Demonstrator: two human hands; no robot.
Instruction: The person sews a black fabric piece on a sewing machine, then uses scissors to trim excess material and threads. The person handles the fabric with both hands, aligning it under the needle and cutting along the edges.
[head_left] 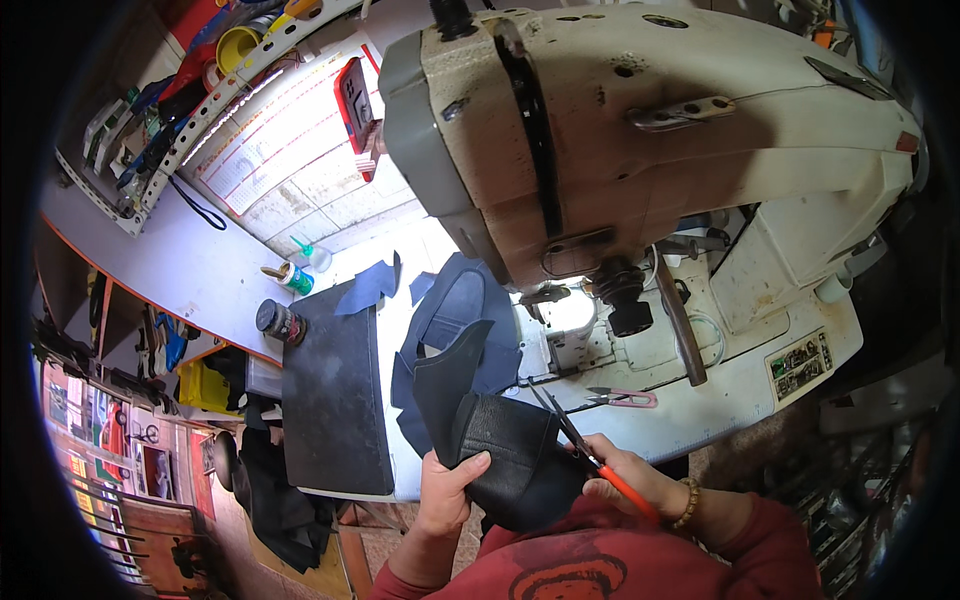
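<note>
My left hand (447,492) is closed on a sewn black leather piece (510,445), its thumb pressed on top near the left edge. A tall curved flap of the piece stands up toward the sewing machine. In my right hand (640,472) is a pair of scissors with orange handles (627,490). The dark blades point up and left, along the right edge of the leather; whether they touch it I cannot tell. Behind the leather, dark blue cut pieces (480,290) lie on the white table (405,470). Thread snips with pink handles (622,398) rest beyond the scissors.
A large cream sewing machine (640,170) overhangs the table, its lit needle area close behind my hands. At left lie a black board (335,390), a dark jar (280,322) and a tool can (293,278). A metal lever (682,325) hangs beside the needle area.
</note>
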